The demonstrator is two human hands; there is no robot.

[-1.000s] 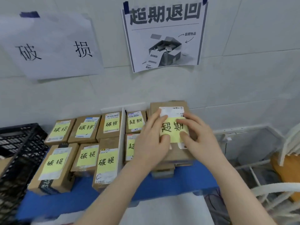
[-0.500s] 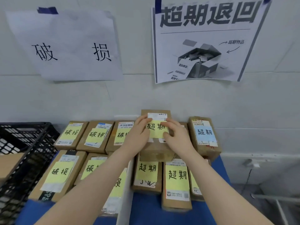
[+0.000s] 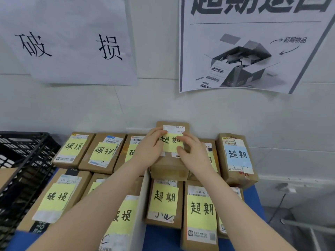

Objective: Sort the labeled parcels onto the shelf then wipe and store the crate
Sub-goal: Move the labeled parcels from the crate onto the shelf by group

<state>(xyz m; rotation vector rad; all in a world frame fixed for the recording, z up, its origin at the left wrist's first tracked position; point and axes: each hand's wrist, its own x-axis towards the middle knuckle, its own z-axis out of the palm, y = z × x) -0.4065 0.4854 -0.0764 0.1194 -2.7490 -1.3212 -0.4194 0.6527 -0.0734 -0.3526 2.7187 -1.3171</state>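
Just right of the white divider (image 3: 143,205) on the blue shelf (image 3: 159,236), in the back row against the wall, a brown parcel (image 3: 169,171) marked 超期 sits on top of other parcels rather than on the shelf itself. The left hand (image 3: 150,151) and right hand (image 3: 194,154) both lie on its top, fingers fairly straight and pressing on either side of its yellow label (image 3: 172,143). Whether the thumbs hook its sides is hidden. It is on the correct side of the divider, under the 超期退回 sign (image 3: 253,42), so this looks like the final settling of the parcel. The risk lies in the perch: if the boxes beneath are uneven, the parcel could tip or slide forward onto the front row once the hands lift. A sideways nudge could push it over the divider among the 破损 parcels (image 3: 72,149). Fingers dragging across the label could also peel it. The black crate (image 3: 27,160) waits far left of the divider.
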